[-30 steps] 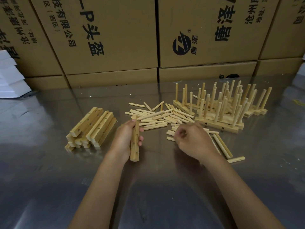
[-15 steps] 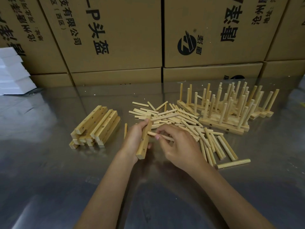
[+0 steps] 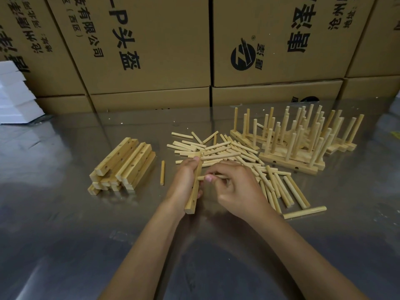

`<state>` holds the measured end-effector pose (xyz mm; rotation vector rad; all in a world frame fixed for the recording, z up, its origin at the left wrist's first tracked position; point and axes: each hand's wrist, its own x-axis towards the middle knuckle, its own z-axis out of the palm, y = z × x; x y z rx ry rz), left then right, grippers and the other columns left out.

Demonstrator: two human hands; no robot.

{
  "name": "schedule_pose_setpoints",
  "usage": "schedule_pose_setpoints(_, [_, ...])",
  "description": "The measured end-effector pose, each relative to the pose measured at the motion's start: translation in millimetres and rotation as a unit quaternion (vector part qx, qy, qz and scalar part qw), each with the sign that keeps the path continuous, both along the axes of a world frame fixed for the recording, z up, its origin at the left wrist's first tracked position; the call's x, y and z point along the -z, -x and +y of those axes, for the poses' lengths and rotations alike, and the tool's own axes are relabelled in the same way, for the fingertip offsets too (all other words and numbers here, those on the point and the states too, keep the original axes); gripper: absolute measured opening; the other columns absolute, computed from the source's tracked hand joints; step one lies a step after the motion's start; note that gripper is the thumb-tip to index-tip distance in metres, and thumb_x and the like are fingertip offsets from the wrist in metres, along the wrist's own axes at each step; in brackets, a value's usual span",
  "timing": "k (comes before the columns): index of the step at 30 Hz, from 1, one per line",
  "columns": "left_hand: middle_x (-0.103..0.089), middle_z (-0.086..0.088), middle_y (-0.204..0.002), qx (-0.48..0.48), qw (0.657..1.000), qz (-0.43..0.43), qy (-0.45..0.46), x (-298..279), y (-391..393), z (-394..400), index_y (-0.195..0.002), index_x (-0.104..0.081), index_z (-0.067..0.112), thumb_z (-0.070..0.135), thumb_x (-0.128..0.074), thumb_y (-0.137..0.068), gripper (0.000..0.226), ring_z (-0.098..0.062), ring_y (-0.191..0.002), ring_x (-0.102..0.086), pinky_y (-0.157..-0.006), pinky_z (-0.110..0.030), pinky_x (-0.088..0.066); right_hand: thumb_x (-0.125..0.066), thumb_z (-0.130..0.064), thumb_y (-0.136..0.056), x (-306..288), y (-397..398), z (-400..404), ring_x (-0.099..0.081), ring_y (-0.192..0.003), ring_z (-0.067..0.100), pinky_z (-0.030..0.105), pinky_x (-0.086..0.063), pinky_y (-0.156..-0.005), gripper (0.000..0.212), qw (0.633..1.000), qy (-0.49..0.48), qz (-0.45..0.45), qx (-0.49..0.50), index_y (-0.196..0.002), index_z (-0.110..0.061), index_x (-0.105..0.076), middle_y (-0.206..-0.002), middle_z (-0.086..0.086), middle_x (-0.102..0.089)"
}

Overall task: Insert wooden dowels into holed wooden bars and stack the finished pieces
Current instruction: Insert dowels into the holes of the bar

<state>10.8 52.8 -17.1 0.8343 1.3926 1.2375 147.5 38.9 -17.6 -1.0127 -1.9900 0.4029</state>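
My left hand (image 3: 184,182) grips a holed wooden bar (image 3: 193,199) held nearly upright, its lower end toward me. My right hand (image 3: 234,190) pinches a dowel (image 3: 216,176) and holds its tip against the side of the bar, near the middle. Loose dowels (image 3: 218,149) lie scattered behind and to the right of my hands. A pile of empty holed bars (image 3: 124,164) sits at the left. Finished pieces with upright dowels (image 3: 298,137) stand stacked at the right rear.
The work surface is a shiny metal table (image 3: 65,234). Cardboard boxes (image 3: 151,46) form a wall along its far edge. White foam blocks (image 3: 15,96) are stacked at the far left. One single dowel (image 3: 162,172) lies between the bar pile and my left hand.
My right hand left the dowel pile with one dowel and brought it to the bar in my left hand. The bar tilted slightly. The camera moved a little closer.
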Motion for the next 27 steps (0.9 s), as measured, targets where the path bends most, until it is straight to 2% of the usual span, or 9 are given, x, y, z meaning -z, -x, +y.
schedule_pose_setpoints(6, [-0.062,0.004,-0.066,-0.006,0.999,0.013,-0.029,-1.4,5.8,0.5,-0.110,-0.063,0.024,0.038,-0.046,-0.104,0.024,-0.008,-0.047,-0.056,-0.049,-0.023,-0.037,-0.069,-0.024,-0.089,1.4,1.2,3.1,-0.050,-0.089,0.004,0.028,-0.044,-0.077,0.006,1.000,-0.008,-0.001,0.029,-0.093,-0.026,-0.073,-0.086,-0.018,-0.066])
schedule_pose_setpoints(9, [-0.063,0.010,-0.056,-0.048,0.998,0.004,-0.028,-2.5,11.3,1.7,-0.099,-0.066,0.024,0.035,-0.046,-0.104,0.023,-0.005,-0.045,-0.056,-0.047,-0.021,-0.039,-0.072,-0.040,-0.085,-0.5,-3.0,8.8,-0.046,-0.094,0.007,0.029,-0.042,-0.082,0.025,0.997,-0.020,0.017,0.071,-0.106,-0.029,-0.068,-0.090,-0.018,-0.060])
schedule_pose_setpoints(12, [-0.063,0.002,-0.075,-0.108,0.994,-0.010,-0.009,-0.5,19.5,5.3,-0.095,-0.067,0.022,0.035,-0.048,-0.103,0.024,-0.011,-0.057,-0.055,-0.057,-0.027,-0.042,-0.069,-0.033,-0.088,-0.6,-20.5,18.7,-0.048,-0.090,0.003,0.032,-0.043,-0.085,0.009,0.990,-0.009,0.041,0.134,-0.093,-0.027,-0.067,-0.085,-0.017,-0.060])
schedule_pose_setpoints(13, [-0.061,-0.001,-0.079,-0.123,0.992,-0.022,-0.006,0.3,21.6,6.2,-0.100,-0.068,0.020,0.035,-0.048,-0.103,0.026,-0.013,-0.059,-0.054,-0.063,-0.029,-0.043,-0.067,-0.026,-0.089,0.7,-28.4,22.5,-0.049,-0.091,0.004,0.033,-0.043,-0.085,0.001,0.987,0.002,0.026,0.161,-0.088,-0.026,-0.067,-0.084,-0.015,-0.062])
schedule_pose_setpoints(15, [-0.058,-0.002,-0.070,-0.144,0.989,-0.038,-0.001,1.6,23.5,7.3,-0.111,-0.069,0.016,0.037,-0.046,-0.103,0.032,-0.014,-0.059,-0.051,-0.073,-0.033,-0.041,-0.062,-0.017,-0.088,3.1,-41.8,28.1,-0.050,-0.098,0.012,0.033,-0.042,-0.085,0.011,0.977,0.047,-0.030,0.208,-0.084,-0.024,-0.070,-0.085,-0.010,-0.066])
schedule_pose_setpoints(19, [-0.055,-0.001,-0.062,-0.152,0.987,-0.052,0.007,3.4,24.2,8.0,-0.119,-0.067,0.016,0.038,-0.045,-0.104,0.036,-0.014,-0.061,-0.052,-0.079,-0.036,-0.039,-0.065,-0.019,-0.086,9.5,-46.2,29.0,-0.046,-0.109,0.018,0.037,-0.039,-0.095,0.010,0.957,0.112,-0.163,0.211,-0.083,-0.026,-0.071,-0.095,-0.008,-0.061])
schedule_pose_setpoints(22, [-0.056,-0.001,-0.059,-0.155,0.986,-0.058,0.016,4.4,25.7,8.8,-0.117,-0.068,0.017,0.039,-0.046,-0.103,0.034,-0.014,-0.062,-0.052,-0.079,-0.036,-0.039,-0.066,-0.028,-0.087,12.5,-40.8,26.3,-0.038,-0.113,0.016,0.033,-0.032,-0.094,0.003,0.952,0.098,-0.214,0.193,-0.089,-0.029,-0.067,-0.100,-0.008,-0.046])
schedule_pose_setpoints(24, [-0.057,0.002,-0.050,-0.161,0.984,-0.068,0.020,4.7,27.8,9.7,-0.115,-0.068,0.018,0.039,-0.047,-0.102,0.032,-0.015,-0.063,-0.052,-0.079,-0.036,-0.040,-0.063,-0.030,-0.088,14.1,-37.3,24.6,-0.034,-0.114,0.016,0.033,-0.030,-0.095,0.008,0.951,0.083,-0.239,0.179,-0.095,-0.030,-0.066,-0.104,-0.008,-0.040])
schedule_pose_setpoints(27, [-0.059,0.002,-0.055,-0.164,0.982,-0.086,0.023,5.4,32.5,11.1,-0.117,-0.068,0.017,0.039,-0.048,-0.102,0.033,-0.014,-0.063,-0.054,-0.069,-0.033,-0.043,-0.059,-0.026,-0.091,13.7,-30.0,20.6,-0.037,-0.110,0.014,0.032,-0.032,-0.093,0.007,0.955,0.064,-0.245,0.155,-0.094,-0.030,-0.063,-0.103,-0.009,-0.045])
